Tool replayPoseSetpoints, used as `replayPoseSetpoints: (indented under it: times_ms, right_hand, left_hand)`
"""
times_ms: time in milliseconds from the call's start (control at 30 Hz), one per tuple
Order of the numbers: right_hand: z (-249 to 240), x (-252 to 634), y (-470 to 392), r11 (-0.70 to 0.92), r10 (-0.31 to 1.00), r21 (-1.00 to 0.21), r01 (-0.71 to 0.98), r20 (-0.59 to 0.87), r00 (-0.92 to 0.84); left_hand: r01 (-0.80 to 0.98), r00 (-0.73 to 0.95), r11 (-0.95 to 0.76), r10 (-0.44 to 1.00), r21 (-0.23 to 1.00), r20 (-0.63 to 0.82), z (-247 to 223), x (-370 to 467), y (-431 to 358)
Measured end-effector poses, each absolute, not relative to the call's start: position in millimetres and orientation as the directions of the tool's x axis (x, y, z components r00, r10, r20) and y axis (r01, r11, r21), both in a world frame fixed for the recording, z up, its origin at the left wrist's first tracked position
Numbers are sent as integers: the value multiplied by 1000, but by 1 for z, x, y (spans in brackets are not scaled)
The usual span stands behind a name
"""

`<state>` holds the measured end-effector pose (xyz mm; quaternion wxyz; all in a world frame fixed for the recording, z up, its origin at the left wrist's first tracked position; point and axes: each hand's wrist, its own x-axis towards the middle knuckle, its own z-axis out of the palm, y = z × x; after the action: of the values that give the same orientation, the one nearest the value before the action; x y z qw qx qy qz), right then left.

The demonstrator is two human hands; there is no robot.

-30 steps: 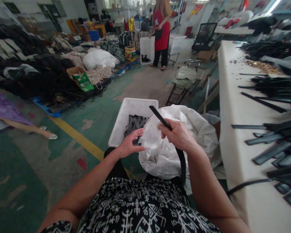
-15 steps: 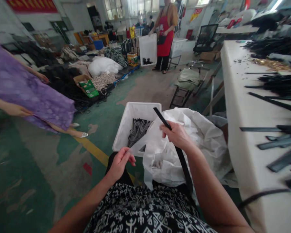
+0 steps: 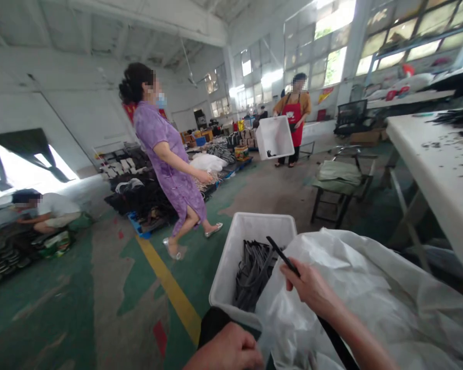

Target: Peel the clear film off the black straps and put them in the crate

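My right hand [image 3: 306, 285] is closed around a black strap [image 3: 280, 253]. The strap's short end sticks up past my fingers, and its long part runs down under my forearm. Low in the view, my left hand [image 3: 233, 347] is curled shut over my dark-clothed knee; whatever may be in its fingers is hidden. Ahead of my hands stands a white plastic bin [image 3: 215, 288] with many grey and black strips [image 3: 252, 275] inside. A large white plastic sack [image 3: 343, 272] lies bunched against the bin, beneath my right arm.
On the right is a white-topped table [image 3: 428, 139] with dark pieces on it. A stool [image 3: 337, 177] stands beyond the sack. A person in purple [image 3: 170, 159] walks at left; another in a red apron [image 3: 293, 121] holds a white bin [image 3: 275, 134]. Someone crouches far left.
The view has swung up and left. My left hand has dropped to my knee, and the translucent strip it held no longer shows clearly. The person in purple has walked forward. My right hand keeps the strap.
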<state>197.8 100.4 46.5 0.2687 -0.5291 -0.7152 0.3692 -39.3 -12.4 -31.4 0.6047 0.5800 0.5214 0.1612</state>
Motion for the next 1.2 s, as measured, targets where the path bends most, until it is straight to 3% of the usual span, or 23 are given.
replayPoseSetpoints:
  times_ms: [67,133,200,300,467,633,967,1200]
  right_hand:
    - [36,195,102,115,957,-855,506,-42,-289]
    - [29,194,98,54,954,-890,453,-88,-286]
    - [26,194,86,11,944,-916,401,-122,-306]
    - [23,191,62,-15,912,-944,329,-148,-383]
    - [24,183,23,-61,823,-957,283,-209,-528]
    - [27,179,-2,-91,774,-945,315,-266,-575]
    - [26,173,-4,6,836,-868,497,-268,-479]
    - [19,173,1,-16,824,-892,451,-268,-500]
  left_hand:
    - [147,362,424,818,894,-447,-35,-43,-2]
    - [-207,222,517,851,830,-475,-31,-47,13]
    - [-489,68,493,844,720,-532,-19,-50,27]
    - [-666,-51,415,804,620,-592,-5,-49,45]
    - [-740,-43,387,790,551,-612,0,-26,44]
    - [-726,-103,315,828,611,-550,-5,-7,34]
    - [-704,-92,269,884,658,-459,-8,0,30]
    - [-670,-73,297,886,681,-458,-7,8,27]
